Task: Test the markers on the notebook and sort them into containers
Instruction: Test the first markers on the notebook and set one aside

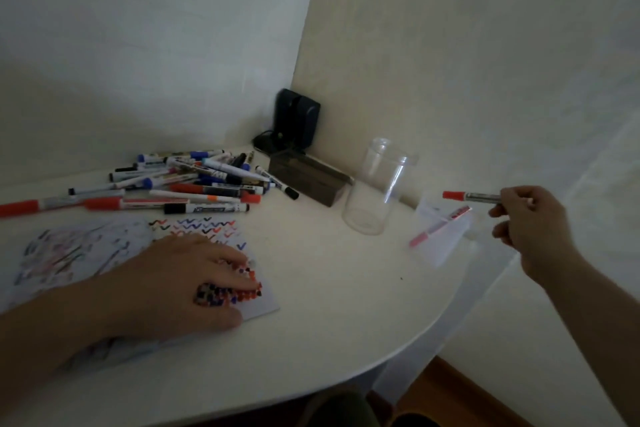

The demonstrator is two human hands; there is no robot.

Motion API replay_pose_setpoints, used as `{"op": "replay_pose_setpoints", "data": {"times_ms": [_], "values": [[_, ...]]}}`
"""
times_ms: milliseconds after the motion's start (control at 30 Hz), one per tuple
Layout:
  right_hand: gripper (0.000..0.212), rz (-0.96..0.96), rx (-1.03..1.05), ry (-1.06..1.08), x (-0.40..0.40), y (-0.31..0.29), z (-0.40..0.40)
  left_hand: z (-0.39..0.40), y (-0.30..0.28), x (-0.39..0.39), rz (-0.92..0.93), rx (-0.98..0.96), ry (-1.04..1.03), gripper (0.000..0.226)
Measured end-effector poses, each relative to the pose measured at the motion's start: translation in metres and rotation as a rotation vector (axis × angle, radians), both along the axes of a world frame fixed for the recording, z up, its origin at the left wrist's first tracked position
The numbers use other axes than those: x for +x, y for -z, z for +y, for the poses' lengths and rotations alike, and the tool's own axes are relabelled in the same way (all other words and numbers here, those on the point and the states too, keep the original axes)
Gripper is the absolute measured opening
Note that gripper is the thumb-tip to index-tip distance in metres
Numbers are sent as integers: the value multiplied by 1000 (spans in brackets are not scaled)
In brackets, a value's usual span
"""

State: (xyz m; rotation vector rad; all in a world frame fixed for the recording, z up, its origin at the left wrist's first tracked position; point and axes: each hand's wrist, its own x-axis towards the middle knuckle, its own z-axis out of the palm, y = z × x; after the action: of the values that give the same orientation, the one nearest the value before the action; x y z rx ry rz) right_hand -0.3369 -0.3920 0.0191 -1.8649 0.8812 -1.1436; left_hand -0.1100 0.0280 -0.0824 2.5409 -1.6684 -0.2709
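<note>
Dim light. Pale walls [450,45] met in a corner behind a white table [329,305] with a rounded edge. Wooden floor [446,392] showed below. A dark device [296,118] stood in the corner.

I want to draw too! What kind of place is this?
Probably a desk in a room corner at home: a white table, a pile of markers beside a scribbled notebook, and a small dark speaker against the wall.

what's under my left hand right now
The left hand lies flat on the notebook, whose open page shows red, blue and black test marks. Whatever marks are beneath the palm are covered.
</note>
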Motion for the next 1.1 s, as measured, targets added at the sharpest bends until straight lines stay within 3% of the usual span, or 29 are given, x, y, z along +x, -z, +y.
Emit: {"op": "replay_pose_setpoints", "data": {"times_ms": [200, 300, 400, 500, 567, 667, 733, 933, 1100], "values": [[12, 175, -28, -47, 21, 11, -1, -15, -25, 4, 8, 106, 86, 47], [20, 179, -68, -4, 22, 11, 13, -25, -31, 17, 23, -6, 71, 46], [19, 127, -199, 22, 21, 7, 52, -25, -22, 48, -96, -202, -108, 25], [19, 146, -287, -243, 45, 18, 113, -9, -4, 80, -315, -414, -334, 22], [21, 255, -369, -458, 77, 35, 147, 1, 4, 90, -350, -489, -435, 18], [27, 469, -402, -747, 137, 62, 192, 6, 11, 90, -241, -465, -493, 18], [28, 544, -440, -824, 176, 79, 213, 6, 11, 88, -155, -441, -544, 19], [21, 615, -654, -683, 256, 105, 227, 7, 15, 90, -122, -456, -625, 18], [24, 691, -557, -752, 263, 107, 221, 5, 11, 90, -116, -415, -597, 28]]}}
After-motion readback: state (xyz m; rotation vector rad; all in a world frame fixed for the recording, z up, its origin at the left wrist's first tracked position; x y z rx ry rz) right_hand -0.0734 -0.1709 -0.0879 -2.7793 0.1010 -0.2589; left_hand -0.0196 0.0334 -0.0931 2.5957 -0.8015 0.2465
